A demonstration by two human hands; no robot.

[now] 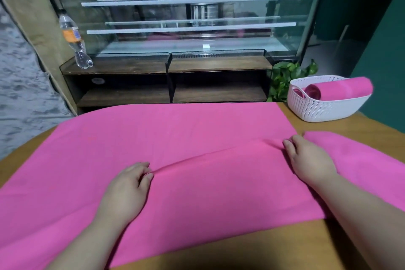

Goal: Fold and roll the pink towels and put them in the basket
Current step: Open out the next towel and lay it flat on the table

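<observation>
Fabric is rising into a thin ridge between the two hands, across the middle of the pink towel, which is lying spread out on the wooden table under both forearms. The left hand is pinching the ridge's nearer end between curled fingers and thumb. The right hand is pinching the farther end the same way.

Each pinch is taking only a small bite of thin cloth, so the towel could be slipping free as it lifts. If one hand is pulling harder than the other, the fold line is likely going crooked and the edges will not be meeting. Just beyond the right hand a second pink towel is lying close beside this one's edge, and dragging sideways could be catching or rumpling it.

The towel's long axis is running left to right, reaching past both hands, with its short right edge pointing off behind the right wrist. The ridge seems to be running roughly along that axis.

Well beyond the right hand, a white basket is holding a rolled pink towel. Far past the left hand, a plastic bottle is standing on a shelf.
</observation>
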